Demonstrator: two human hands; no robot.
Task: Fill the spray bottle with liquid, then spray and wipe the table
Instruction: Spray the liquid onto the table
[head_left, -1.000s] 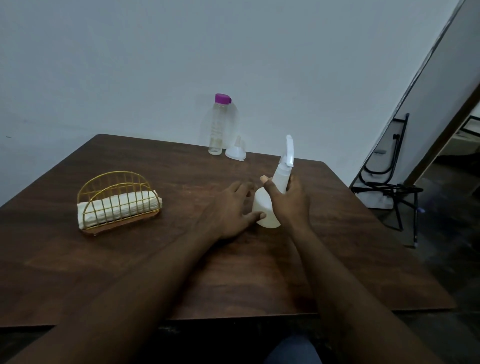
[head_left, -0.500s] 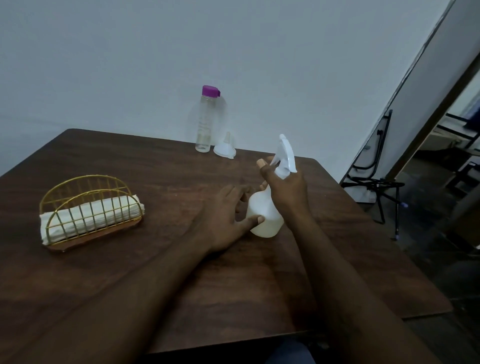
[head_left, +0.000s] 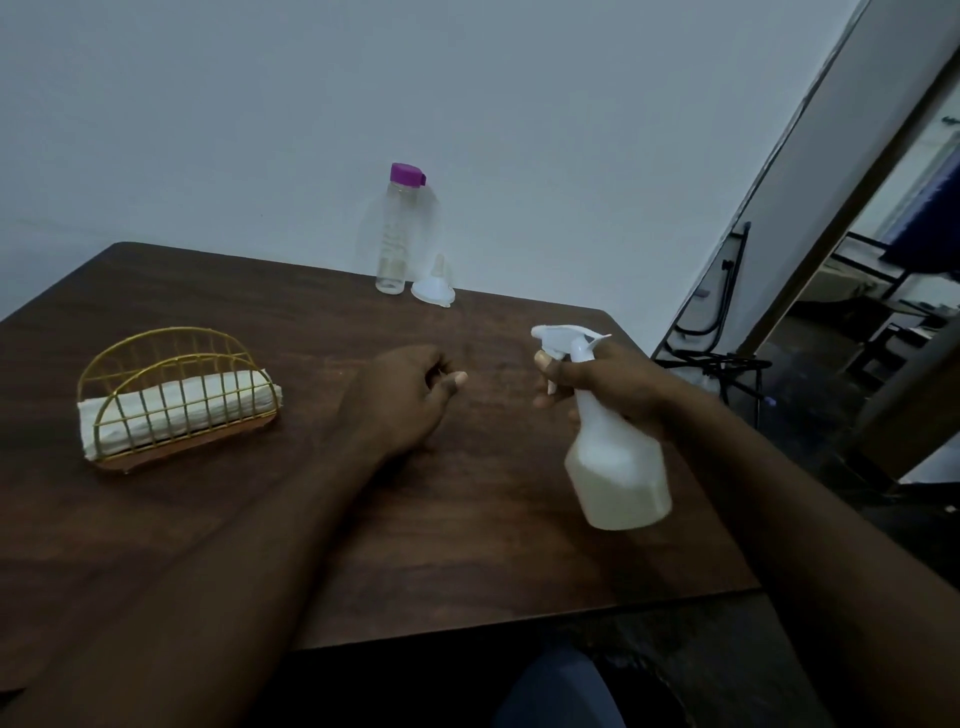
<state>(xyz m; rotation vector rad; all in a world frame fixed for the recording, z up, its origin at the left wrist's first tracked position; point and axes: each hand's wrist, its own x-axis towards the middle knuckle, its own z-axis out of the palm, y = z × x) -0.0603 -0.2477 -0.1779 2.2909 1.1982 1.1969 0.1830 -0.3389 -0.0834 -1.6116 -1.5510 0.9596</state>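
Filling looks done; the right hand (head_left: 615, 387) grips the spray bottle (head_left: 618, 467) right of centre; the left hand (head_left: 400, 402) lies loosely curled, empty; spraying and wiping the table (head_left: 467, 561) remain.

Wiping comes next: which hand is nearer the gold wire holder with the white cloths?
Left. The left hand is to the right of the gold wire holder, holding nothing; the right hand is farther right, gripping the spray bottle.
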